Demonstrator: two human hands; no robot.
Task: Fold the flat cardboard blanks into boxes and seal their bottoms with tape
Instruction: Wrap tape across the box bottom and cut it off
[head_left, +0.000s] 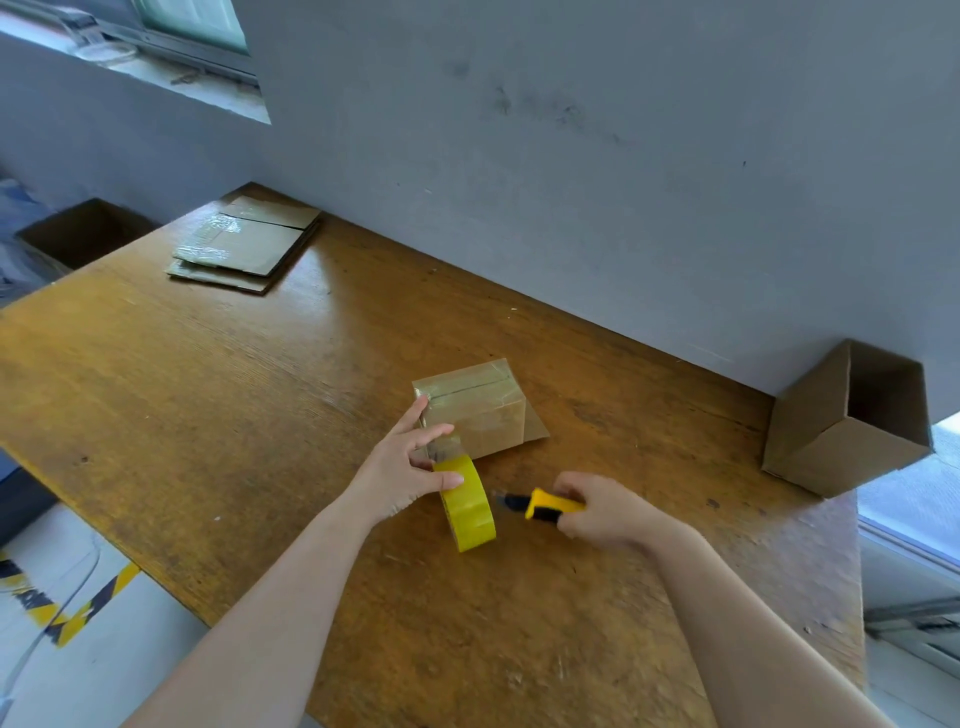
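A small folded cardboard box (480, 410) stands bottom-up in the middle of the wooden table (260, 395), with clear tape across its seam and down its near side. My left hand (402, 475) holds the yellow tape roll (467, 506) with its thumb, and its index finger touches the box's near corner. A strip of tape runs from the roll to the box. My right hand (597, 512) grips a yellow and black utility knife (543, 505), its tip pointing left toward the roll. A stack of flat cardboard blanks (244, 244) lies at the far left.
A finished open box (847, 421) lies on its side at the table's right end by the grey wall. Another open box (85, 231) sits beyond the far left corner. The floor at lower left has black and yellow striped tape (78, 608).
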